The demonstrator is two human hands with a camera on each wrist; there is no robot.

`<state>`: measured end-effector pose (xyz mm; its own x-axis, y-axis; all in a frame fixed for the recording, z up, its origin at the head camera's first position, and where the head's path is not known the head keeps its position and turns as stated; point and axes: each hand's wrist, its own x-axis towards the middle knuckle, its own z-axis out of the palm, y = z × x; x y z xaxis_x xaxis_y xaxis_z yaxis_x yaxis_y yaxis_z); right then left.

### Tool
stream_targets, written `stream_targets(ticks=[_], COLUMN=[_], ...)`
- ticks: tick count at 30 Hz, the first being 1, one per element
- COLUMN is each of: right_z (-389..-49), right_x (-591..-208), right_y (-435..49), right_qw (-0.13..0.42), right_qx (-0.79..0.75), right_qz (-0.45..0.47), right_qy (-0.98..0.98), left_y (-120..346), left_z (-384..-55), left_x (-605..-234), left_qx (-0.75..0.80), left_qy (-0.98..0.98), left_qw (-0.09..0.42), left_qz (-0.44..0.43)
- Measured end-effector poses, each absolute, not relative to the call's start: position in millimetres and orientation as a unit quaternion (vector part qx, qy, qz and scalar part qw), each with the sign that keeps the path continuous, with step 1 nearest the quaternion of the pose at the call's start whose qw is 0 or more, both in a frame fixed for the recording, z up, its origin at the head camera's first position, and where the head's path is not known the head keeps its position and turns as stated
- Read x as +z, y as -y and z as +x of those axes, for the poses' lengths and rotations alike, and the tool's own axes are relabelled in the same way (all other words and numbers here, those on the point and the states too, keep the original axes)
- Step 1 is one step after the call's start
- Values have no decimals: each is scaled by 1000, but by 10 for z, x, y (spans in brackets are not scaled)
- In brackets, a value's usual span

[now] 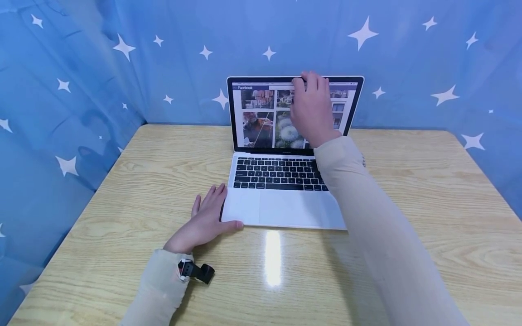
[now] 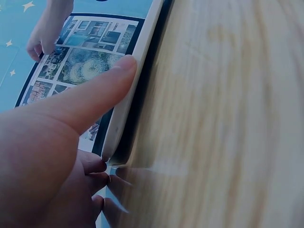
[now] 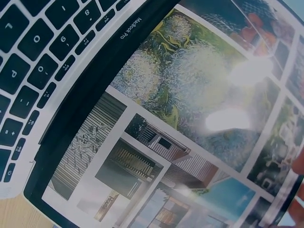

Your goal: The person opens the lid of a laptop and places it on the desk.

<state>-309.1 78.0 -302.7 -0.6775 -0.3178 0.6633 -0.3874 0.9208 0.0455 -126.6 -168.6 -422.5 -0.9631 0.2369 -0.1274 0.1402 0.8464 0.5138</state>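
Observation:
An unfolded silver laptop point(image 1: 281, 206) lies on the wooden table, its lid raised and its screen point(image 1: 258, 129) lit with a page of pictures headed Facebook. My right hand point(image 1: 311, 108) reaches across the keyboard to the lid's top edge and pinches it, thumb on the screen side; a little of its fingers point(image 3: 298, 166) shows at the right wrist view's border. At the front left corner of the base, my left hand point(image 1: 205, 222) rests with fingers straight along the left side. Its thumb point(image 2: 107, 88) lies along the front edge.
The light wooden table point(image 1: 428, 190) spreads around the laptop. Behind and at the left hangs a blue curtain point(image 1: 183, 27) with white stars. A black strap with a small camera point(image 1: 197, 271) sits on my left wrist. My right forearm covers the right part of the keyboard.

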Motion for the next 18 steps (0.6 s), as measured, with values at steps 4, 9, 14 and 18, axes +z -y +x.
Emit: stream_targets(ticks=[4,9,14,18], right_z=[-3088,-3096,-3109,-3112], right_x=[-3042,-3063,-3072,-3090], right_y=[-781,-781,-787,-796], right_qw=[345,330,304,281], right_qx=[60,68,61,58], right_qz=[197,202,201,200], right_qy=[915,920,929,937], left_y=[1693,1691,1683,1676], left_z=[-1266,-1259,-1251,-1241], left_x=[-4237,-4244,-4253,-4257], left_qx=[260,258,252,251], left_qy=[-956,-957,-958,-959], left_qw=[93,98,100,100], left_qz=[97,92,89,89])
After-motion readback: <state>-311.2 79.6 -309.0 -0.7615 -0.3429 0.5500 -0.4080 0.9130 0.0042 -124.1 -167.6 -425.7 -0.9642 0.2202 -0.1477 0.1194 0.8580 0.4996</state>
